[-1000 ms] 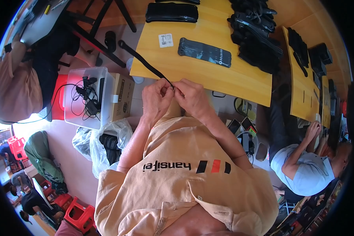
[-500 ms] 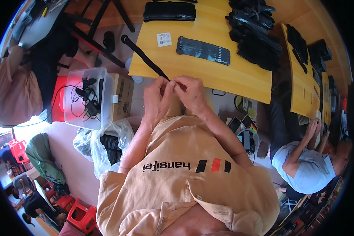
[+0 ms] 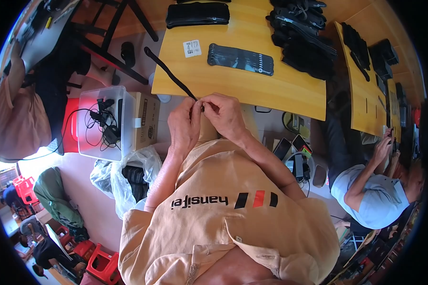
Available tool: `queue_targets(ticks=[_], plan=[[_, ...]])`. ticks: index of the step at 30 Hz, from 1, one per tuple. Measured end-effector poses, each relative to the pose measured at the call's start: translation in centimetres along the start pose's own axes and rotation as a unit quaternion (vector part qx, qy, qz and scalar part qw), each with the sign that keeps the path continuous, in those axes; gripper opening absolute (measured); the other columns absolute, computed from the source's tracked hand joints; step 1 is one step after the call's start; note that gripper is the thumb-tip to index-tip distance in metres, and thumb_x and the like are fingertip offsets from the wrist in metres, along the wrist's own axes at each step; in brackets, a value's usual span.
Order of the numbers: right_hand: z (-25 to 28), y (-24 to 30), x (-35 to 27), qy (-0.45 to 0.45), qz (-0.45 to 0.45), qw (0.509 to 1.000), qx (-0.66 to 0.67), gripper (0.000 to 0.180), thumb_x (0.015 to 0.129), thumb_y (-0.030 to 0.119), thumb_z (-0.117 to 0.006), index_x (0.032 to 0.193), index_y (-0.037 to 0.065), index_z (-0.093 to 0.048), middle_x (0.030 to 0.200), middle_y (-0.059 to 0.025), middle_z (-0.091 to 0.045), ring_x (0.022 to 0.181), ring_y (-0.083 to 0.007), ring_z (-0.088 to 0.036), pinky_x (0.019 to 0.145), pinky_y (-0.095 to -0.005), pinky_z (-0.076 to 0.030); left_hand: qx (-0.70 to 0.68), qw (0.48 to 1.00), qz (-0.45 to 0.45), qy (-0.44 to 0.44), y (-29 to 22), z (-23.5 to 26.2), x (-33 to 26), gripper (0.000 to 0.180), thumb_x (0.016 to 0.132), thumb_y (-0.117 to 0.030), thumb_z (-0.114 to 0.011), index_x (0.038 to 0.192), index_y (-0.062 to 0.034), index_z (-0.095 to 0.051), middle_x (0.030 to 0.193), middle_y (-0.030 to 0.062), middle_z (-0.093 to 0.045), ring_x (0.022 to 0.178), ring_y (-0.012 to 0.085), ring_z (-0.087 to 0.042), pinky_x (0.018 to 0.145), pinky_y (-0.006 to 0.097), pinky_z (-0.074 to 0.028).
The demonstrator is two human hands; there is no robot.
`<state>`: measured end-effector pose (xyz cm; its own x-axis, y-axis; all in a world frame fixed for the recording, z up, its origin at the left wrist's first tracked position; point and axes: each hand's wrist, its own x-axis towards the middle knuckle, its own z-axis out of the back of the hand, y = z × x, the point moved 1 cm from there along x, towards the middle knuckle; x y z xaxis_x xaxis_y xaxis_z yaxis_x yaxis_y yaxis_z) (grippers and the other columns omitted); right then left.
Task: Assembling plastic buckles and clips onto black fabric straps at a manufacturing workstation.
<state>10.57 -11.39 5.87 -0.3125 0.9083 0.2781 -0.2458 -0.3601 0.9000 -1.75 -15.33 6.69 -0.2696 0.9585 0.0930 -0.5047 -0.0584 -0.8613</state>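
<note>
You hold 1 long, narrow black strap [image 3: 170, 74] by its near end, at the near edge of the yellow wooden tabletop [image 3: 266, 97]. The fingers of your left hand [image 3: 183, 126] and right hand [image 3: 224, 116] pinch it, tips close together. Its length slants away leftward. Beyond lie 1 flat, dark rectangular packet [image 3: 241, 59] and 1 small white paper label [image 3: 192, 48].

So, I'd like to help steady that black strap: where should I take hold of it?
Probably pinch the black strap by its far end, coming from the person's left: it juts away and leftward, clear of the left hand and right hand, which crowd the near end.
</note>
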Motion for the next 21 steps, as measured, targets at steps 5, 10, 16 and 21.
queue_targets(ticks=[5,10,16,21], plan=[[0.5,0.5,0.0,0.012,-0.024,0.999,0.037,0.010,0.079,-0.003,-0.056,0.087,-0.003,-0.063,0.070,-0.0075,-0.062,0.060,-0.0093,-0.058,0.055,-0.0228,-0.046,-0.008,0.997,-0.067,0.045,-0.3,0.8,0.4,0.023,0.086,-0.013,-0.057,0.071,0.0013,-0.048,0.056,0.0132,-0.044,0.048,0.0172,-0.048,0.046,0.032,-0.036],[1.1,1.1,-0.2,0.066,-0.150,0.971,0.172,0.011,0.080,-0.004,-0.055,0.087,-0.004,-0.064,0.068,-0.0059,-0.061,0.062,-0.0074,-0.057,0.055,-0.0212,-0.046,-0.177,0.976,0.027,0.125,0.4,1.5,0.5,0.026,0.089,-0.014,-0.054,0.067,-0.0012,-0.046,0.054,0.0018,-0.044,0.047,0.0068,-0.044,0.042,0.023,-0.033],[1.8,2.1,0.2,0.077,-0.010,0.993,0.090,0.004,0.083,0.001,-0.057,0.085,-0.002,-0.058,0.066,-0.0041,-0.055,0.058,-0.0075,-0.053,0.051,-0.0206,-0.042,-0.283,0.947,0.090,0.120,-1.0,1.9,0.1,0.028,0.091,-0.015,-0.051,0.066,-0.0042,-0.047,0.054,-0.0026,-0.044,0.045,0.0025,-0.041,0.040,0.018,-0.031],[2.6,3.1,0.5,0.179,0.016,0.977,0.117,0.018,0.082,0.011,-0.060,0.078,-0.002,-0.048,0.063,-0.0136,-0.045,0.059,-0.0257,-0.046,0.056,-0.0323,-0.038,-0.335,0.922,0.119,0.155,-2.3,2.9,-0.8,0.027,0.091,-0.014,-0.050,0.067,-0.0035,-0.049,0.053,-0.0020,-0.044,0.043,0.0031,-0.039,0.039,0.019,-0.030]])
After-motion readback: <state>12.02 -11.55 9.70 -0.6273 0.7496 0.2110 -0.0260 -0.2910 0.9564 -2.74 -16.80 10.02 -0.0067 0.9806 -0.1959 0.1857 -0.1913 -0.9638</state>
